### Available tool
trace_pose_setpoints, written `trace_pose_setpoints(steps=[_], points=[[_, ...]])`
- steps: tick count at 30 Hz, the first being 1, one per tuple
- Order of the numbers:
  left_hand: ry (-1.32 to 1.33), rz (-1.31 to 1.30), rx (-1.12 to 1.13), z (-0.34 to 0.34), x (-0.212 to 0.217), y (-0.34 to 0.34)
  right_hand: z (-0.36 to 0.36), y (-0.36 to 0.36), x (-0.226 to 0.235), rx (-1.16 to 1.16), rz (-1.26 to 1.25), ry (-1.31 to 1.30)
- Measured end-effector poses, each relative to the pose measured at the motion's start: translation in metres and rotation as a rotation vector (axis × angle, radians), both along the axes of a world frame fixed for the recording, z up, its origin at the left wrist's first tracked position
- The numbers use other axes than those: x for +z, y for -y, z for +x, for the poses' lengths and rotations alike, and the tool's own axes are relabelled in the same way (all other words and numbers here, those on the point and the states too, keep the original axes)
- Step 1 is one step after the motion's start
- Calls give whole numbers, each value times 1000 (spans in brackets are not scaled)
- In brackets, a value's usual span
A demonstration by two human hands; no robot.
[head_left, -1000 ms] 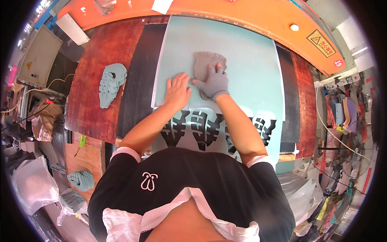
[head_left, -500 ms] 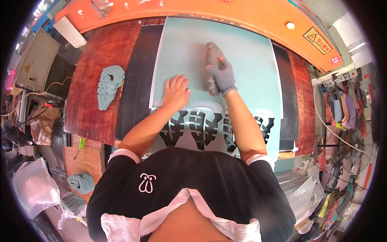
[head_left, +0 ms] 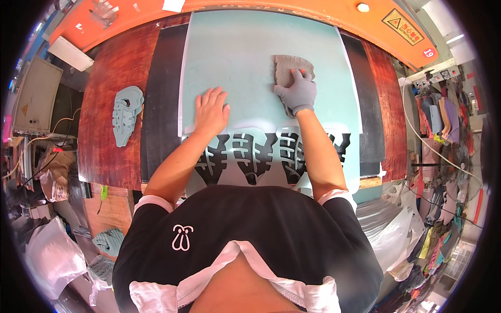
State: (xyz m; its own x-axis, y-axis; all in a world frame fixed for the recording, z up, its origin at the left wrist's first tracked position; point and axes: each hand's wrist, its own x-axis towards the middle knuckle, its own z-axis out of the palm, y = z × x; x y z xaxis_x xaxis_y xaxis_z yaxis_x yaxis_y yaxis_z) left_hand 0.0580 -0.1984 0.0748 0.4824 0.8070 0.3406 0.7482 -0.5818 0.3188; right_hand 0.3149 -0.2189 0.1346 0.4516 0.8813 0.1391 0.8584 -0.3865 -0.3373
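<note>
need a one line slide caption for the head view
Bare left hand flat on a pale green sheet, gloved right hand pressing a grey die onto it.

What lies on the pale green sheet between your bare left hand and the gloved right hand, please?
In the head view, only bare pale green sheet lies between the left hand, pressed flat, and the gloved right hand on the grey piece.

Yellow warning label [head_left: 402, 26] and red round sticker [head_left: 428, 52] on orange machine edge [head_left: 323, 15]
</note>
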Motion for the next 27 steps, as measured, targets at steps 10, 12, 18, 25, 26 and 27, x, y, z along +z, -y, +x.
trace_pose_setpoints(steps=[10, 12, 18, 25, 26, 27], points=[[-15, 31, 2, -2, -5, -2, 2, 0, -10, 18, -11, -39], [-22, 29, 4, -1, -6, -1, 3, 1, -10, 19, -40, -67], [-22, -14, -10, -1, -4, -2, 3, 0, -11, 12, -57, -23], [55, 3, -40, -7, -6, -6, 40, 16, -28, 6, 253, -443], [87, 22, -55, -8, -7, -6, 49, 26, -31, -56, 317, -619], [80, -1, -53, -8, -8, -6, 58, 40, -33, -94, 328, -660]])
